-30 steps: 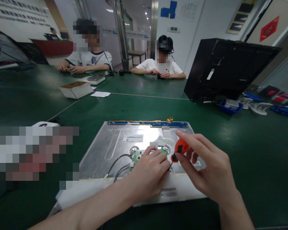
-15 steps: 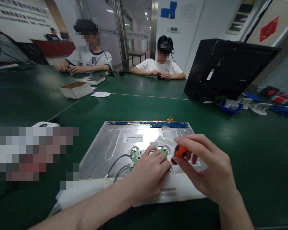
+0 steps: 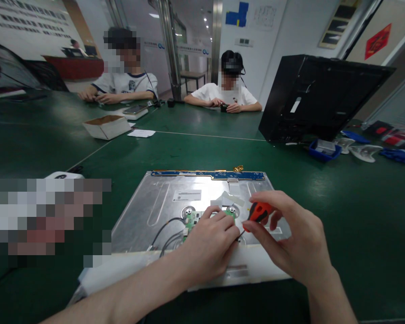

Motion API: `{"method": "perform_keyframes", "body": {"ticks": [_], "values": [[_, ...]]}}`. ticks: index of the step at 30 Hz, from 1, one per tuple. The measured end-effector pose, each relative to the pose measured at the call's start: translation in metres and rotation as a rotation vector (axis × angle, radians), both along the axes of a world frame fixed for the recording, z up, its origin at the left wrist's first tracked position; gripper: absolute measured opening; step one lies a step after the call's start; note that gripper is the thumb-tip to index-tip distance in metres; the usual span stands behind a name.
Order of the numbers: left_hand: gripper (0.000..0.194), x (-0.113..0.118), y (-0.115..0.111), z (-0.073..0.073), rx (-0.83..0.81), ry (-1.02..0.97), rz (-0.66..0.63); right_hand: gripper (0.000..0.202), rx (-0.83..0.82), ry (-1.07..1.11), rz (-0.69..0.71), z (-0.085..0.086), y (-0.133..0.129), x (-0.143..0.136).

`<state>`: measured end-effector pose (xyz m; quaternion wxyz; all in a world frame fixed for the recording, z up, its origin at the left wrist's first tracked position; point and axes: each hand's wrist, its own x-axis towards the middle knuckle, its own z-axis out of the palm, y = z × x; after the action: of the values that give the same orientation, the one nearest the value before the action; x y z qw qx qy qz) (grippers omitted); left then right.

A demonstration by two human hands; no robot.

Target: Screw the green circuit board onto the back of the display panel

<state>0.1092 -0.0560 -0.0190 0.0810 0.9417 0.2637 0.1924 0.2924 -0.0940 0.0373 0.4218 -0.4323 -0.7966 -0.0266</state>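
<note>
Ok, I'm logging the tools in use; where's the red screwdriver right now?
In the head view, the red screwdriver is right of centre, held in the right hand, beside the left hand and over the metal panel.

The green table (image 3: 364, 216) is carrying a metal panel (image 3: 131, 225), an open box (image 3: 108, 129), a white paper (image 3: 141, 133) and a blue tray (image 3: 324, 156).
</note>
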Motion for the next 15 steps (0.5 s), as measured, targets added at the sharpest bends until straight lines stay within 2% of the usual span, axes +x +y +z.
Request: {"method": "perform_keyframes", "body": {"ticks": [5,15], "values": [[0.014,0.0000,0.0009,-0.0012,0.024,0.009,-0.009,0.035,-0.009,0.043,-0.038,-0.0031,-0.0012,-0.0011],[0.016,-0.0003,-0.0009,0.0009,-0.004,0.033,0.003,0.030,-0.034,0.052,0.023,-0.0026,0.0003,0.0001]]}}
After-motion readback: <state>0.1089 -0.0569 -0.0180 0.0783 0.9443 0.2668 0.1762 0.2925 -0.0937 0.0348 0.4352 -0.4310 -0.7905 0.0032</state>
